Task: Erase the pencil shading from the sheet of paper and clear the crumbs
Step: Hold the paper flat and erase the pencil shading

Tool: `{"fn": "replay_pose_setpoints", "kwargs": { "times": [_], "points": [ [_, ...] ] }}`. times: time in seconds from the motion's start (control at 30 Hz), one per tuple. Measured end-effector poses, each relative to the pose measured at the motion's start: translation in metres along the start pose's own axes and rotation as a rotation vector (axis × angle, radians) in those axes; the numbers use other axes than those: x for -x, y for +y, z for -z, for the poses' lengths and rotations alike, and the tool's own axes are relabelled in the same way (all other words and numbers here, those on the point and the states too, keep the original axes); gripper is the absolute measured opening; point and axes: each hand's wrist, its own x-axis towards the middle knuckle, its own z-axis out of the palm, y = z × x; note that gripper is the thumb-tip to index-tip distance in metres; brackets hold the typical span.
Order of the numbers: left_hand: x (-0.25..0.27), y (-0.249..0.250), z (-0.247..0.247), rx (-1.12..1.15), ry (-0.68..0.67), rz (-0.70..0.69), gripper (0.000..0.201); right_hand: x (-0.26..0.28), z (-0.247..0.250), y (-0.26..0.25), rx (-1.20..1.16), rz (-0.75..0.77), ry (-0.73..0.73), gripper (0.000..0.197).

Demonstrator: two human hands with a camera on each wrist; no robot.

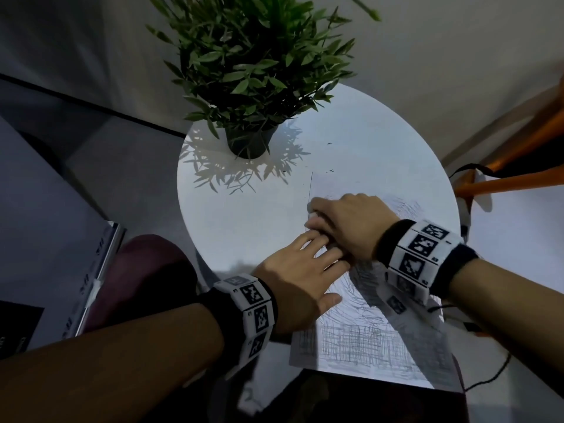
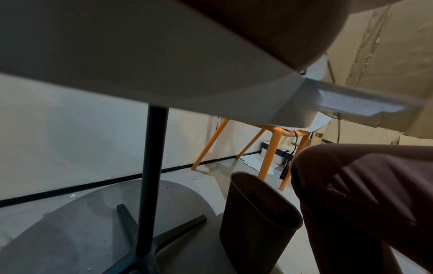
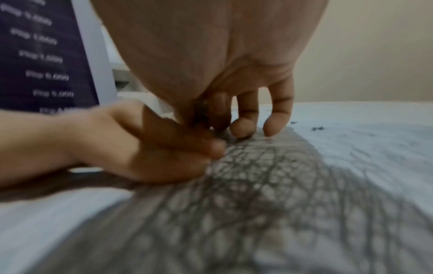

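Both hands meet on the paper (image 1: 363, 337), which lies on the round white counter (image 1: 244, 215) with its near end hanging past the rim. The left hand (image 1: 300, 285) lies flat, fingers straight and spread, pressing the sheet down. The right hand (image 1: 345, 222) curls over the paper's far left edge, fingertips (image 3: 242, 128) down on the sheet; something pale shows at them, too blurred to tell what. Pencil shading (image 3: 257, 194) covers the sheet near the hands. Dark crumbs (image 1: 330, 171) dot the counter beyond, near a potted plant (image 1: 248, 87).
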Motion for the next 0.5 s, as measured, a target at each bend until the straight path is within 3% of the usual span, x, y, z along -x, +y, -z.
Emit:
{"fn": "replay_pose_setpoints", "kwargs": {
  "times": [0.13,0.23,0.33,0.5],
  "points": [
    [-0.004,0.003,0.001,-0.050,-0.073,0.024,0.061,-0.023,0.007,0.007,0.047,-0.160,0.100,0.030],
    [-0.001,0.004,0.004,-0.010,-0.082,0.033,0.061,-0.020,0.011,0.009,-0.116,-0.120,0.040,0.024],
    [0.000,0.000,-0.001,-0.001,-0.019,0.003,0.056,-0.005,0.004,-0.001,-0.031,-0.032,-0.013,0.026],
    [-0.003,0.002,0.004,-0.016,-0.059,0.017,0.060,-0.028,0.005,0.009,-0.070,-0.187,0.118,0.028]
  ]
}}
